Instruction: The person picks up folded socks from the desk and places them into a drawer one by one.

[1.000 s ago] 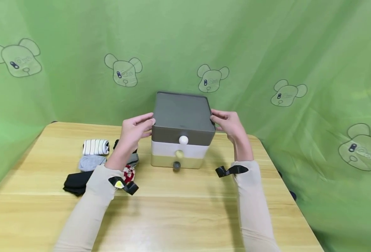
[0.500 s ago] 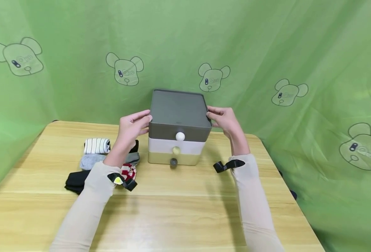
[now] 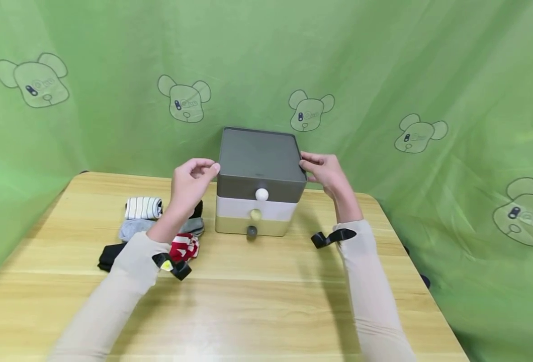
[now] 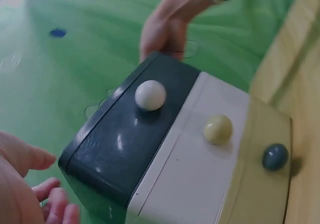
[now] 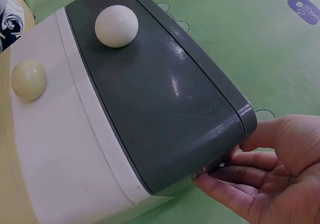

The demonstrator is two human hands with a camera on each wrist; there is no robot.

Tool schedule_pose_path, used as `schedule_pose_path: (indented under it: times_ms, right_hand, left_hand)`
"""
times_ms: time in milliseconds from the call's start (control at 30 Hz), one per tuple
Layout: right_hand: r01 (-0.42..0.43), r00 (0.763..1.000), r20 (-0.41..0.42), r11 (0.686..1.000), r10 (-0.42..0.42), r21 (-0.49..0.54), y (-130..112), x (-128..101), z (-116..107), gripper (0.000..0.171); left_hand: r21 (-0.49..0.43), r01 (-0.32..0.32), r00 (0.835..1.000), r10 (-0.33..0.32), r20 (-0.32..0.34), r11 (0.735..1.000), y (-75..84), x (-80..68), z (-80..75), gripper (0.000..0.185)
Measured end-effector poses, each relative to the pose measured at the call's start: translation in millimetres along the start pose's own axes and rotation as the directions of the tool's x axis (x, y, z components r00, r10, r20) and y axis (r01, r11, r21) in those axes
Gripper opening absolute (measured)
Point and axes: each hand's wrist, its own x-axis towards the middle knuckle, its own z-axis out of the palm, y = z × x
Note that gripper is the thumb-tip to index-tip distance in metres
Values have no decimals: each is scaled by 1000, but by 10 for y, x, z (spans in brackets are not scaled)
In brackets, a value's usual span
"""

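A three-tier drawer box (image 3: pixel 259 156) stands at the table's back, dark grey on top, white in the middle, pale yellow below. Each drawer is closed and has a round knob; the top drawer's knob (image 4: pixel 150 95) is white. My left hand (image 3: pixel 189 183) is beside the box's left top edge, its thumb tip near the front corner. In the left wrist view a small gap separates these loosely bent fingers from the box. On the other side, my right hand (image 3: pixel 327 173) touches the grey tier's right side with fairly straight fingers (image 5: pixel 227 194).
Folded socks lie left of the box: a striped white one (image 3: pixel 143 207), a light grey one (image 3: pixel 134 229), a black one (image 3: pixel 110 255) and a red-and-white one (image 3: pixel 186 246), partly behind my left arm. A green curtain (image 3: pixel 248 60) hangs close behind the wooden table (image 3: pixel 248 311).
The drawer box has shifted slightly left and back between my hands. My left fingers have come away from its side and bent a little; the right hand stays at its side.
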Motion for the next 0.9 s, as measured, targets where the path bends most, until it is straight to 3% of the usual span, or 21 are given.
schedule_pose_path:
  times_ms: [100,167,200,267,333,433,500,700,800,900]
  right_hand:
    - [-2,1000,5,1000,2,7,1,4,-25,47]
    - [-9,1000,15,1000,9,25,7,12,-38,48]
    - [-15,1000,25,999,14,45,12,20,-43,49]
    - [-33,998,50,996,28,86,18,37,-51,50]
    - [-49,996,78,991,39,126,14,49,-55,52]
    - [-67,993,111,985,49,157,-2,55,-58,53]
    - [-71,991,121,984,52,165,-6,54,-59,54]
    - [-79,991,118,980,58,182,-19,54,-52,53]
    - [-81,991,118,979,60,186,-16,46,-53,54]
    - [-84,991,117,979,63,187,1,34,-69,55]
  left_hand:
    - [62,-29,998,26,50,998,55,-123,3,29]
    - [47,7,988,-14,152,999,70,-201,24,32]
    - [27,40,975,-45,216,999,62,-230,42,34]
    - [-26,147,929,-129,346,989,35,-271,103,37]
    - [-86,273,858,-203,472,958,-13,-283,184,42]
    - [-170,445,759,-269,593,880,-108,-249,321,46]
    - [-231,512,719,-265,643,827,-176,-210,406,49]
    - [-376,611,677,-213,704,696,-341,-98,570,51]
    - [-405,630,666,-191,721,663,-395,-83,607,49]
    - [-421,630,665,-174,726,653,-417,-105,643,47]
